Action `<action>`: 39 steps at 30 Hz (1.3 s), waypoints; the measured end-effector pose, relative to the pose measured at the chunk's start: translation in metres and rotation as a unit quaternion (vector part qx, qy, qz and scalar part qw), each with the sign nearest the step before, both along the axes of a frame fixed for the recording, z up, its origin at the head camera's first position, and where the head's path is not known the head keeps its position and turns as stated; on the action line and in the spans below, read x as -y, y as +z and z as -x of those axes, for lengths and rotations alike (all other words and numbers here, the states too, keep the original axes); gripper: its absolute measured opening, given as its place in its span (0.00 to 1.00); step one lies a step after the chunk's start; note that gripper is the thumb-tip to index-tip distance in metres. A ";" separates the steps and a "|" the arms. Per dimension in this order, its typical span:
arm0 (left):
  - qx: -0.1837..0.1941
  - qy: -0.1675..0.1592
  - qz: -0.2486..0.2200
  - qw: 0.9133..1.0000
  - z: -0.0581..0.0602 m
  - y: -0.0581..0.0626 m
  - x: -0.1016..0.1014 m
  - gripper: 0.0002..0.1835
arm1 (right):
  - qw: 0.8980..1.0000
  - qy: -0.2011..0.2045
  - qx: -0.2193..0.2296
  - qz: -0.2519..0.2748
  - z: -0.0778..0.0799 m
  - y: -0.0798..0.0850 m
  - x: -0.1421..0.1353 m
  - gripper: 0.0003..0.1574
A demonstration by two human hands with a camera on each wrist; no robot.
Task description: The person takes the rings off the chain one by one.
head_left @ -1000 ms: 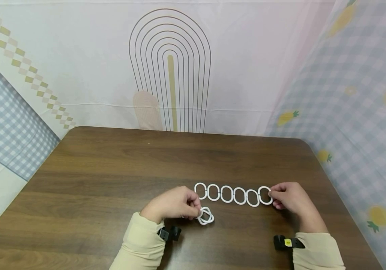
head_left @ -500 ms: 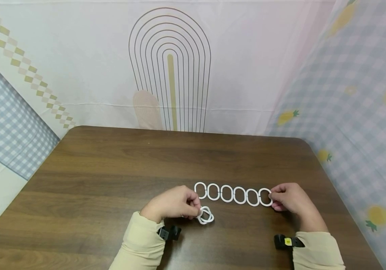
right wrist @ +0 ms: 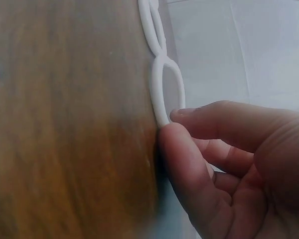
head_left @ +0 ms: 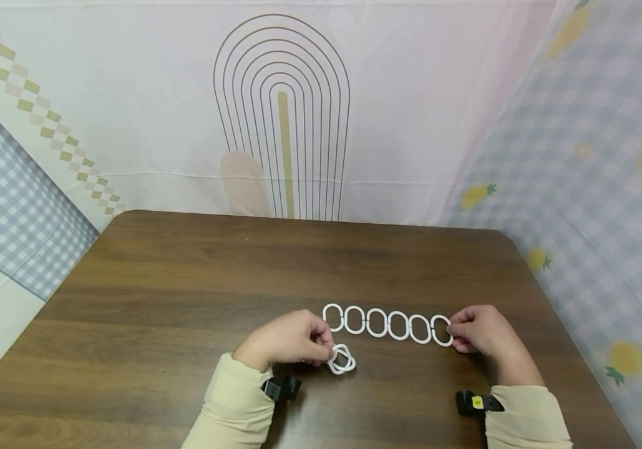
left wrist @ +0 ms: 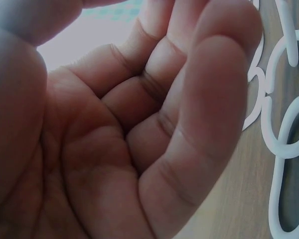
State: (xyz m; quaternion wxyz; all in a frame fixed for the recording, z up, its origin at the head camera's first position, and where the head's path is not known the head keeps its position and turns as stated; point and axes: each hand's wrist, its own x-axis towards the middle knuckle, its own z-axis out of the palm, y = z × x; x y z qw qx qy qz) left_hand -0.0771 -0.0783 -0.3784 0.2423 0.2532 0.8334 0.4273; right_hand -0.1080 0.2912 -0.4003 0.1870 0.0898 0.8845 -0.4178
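Several white oval curtain rings (head_left: 377, 310) lie side by side in a row on the brown table. The rightmost ring (head_left: 433, 331) is pinched between thumb and index finger of my right hand (head_left: 483, 327). In the right wrist view that ring (right wrist: 158, 92) lies close against its neighbour. My left hand (head_left: 292, 337) curls its fingers with the tips at a small overlapping pile of white rings (head_left: 351, 365), pinching the left edge of one. In the left wrist view the pinched part is hidden, and rings with a small split (left wrist: 264, 119) show beside the fingers.
The wooden table (head_left: 186, 274) has rounded far corners. Behind it hangs a pale cloth with arch lines (head_left: 410, 93), and a checked cloth with pineapples (head_left: 596, 218) hangs along the right side. Black wrist cameras (head_left: 469, 403) sit on both wrists.
The rightmost ring has slid slightly toward me, closer in line with the row, with my right hand shifting along. My left hand and the pile have stayed put.
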 end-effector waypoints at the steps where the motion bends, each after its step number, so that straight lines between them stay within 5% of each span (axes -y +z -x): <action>1: 0.002 0.000 -0.001 1.000 0.000 0.000 0.000 0.09 | 1.000 0.000 0.000 -0.001 0.000 0.000 0.000 0.09; 18: -0.001 0.015 -0.005 1.000 -0.001 0.004 -0.002 0.07 | 0.999 -0.011 -0.033 0.023 -0.001 0.006 0.006 0.14; 29: 0.016 0.038 -0.015 0.999 -0.001 0.005 -0.001 0.06 | 0.983 0.123 -0.053 0.122 -0.006 0.016 0.051 0.17; 39: 0.016 0.041 -0.021 0.999 0.000 0.005 0.000 0.06 | 0.960 0.244 -0.101 0.097 -0.024 0.020 0.103 0.10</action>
